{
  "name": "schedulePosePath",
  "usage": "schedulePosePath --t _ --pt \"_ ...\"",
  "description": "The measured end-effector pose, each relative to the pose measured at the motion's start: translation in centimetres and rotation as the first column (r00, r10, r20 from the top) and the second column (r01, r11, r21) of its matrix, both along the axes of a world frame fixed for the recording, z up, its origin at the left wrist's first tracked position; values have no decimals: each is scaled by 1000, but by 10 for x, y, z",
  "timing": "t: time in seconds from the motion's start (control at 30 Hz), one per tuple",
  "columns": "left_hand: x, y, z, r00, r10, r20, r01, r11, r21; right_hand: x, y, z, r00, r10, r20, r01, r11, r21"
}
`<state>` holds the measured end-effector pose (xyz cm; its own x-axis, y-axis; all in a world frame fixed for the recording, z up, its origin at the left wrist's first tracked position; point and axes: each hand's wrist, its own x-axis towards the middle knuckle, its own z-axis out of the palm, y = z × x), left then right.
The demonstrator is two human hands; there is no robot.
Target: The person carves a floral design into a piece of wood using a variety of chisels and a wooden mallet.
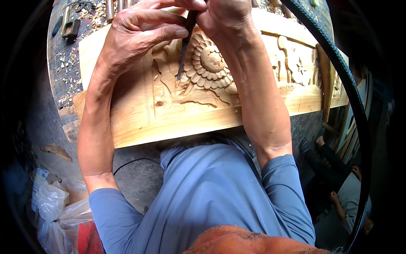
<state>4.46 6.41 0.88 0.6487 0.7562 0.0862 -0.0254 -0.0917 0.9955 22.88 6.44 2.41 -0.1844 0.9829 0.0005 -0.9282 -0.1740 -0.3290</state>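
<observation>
A pale wooden panel (131,127) carved with a round flower (212,59), leaves and scrolls lies across the bench. At the top centre my right hand (224,15) grips a dark chisel (183,56), its upper end mostly hidden by my fingers. My left hand (144,31) has its thumb and fingers against the same chisel, left of my right hand. The blade's lower end rests in the carved hollow just left of the flower.
Tools (69,27) and wood shavings lie on the worn bench (63,80). A dark braided cord (351,84) arches down the right side. Another person (347,203) is low at the right beside leaning boards. Plastic bags (63,203) sit lower left; a cable crosses the floor.
</observation>
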Motion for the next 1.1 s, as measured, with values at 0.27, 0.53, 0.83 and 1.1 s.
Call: schedulePosePath --t 0.27,0.53,0.83,1.1 --pt "0 5 6 996 -85 -10 85 994 69 -3 -4 0 999 25 -20 -25 1000 14" --pt "-17 7 -4 996 -29 -82 22 996 -86 11 -1 -3 996 54 -71 -49 996 70" --pt "-12 10 -15 989 147 6 -146 976 164 76 8 9 865 -476 159 479 878 25" --pt "-1 -5 1 972 230 46 -216 805 552 62 -4 42 681 -637 363 636 759 140"
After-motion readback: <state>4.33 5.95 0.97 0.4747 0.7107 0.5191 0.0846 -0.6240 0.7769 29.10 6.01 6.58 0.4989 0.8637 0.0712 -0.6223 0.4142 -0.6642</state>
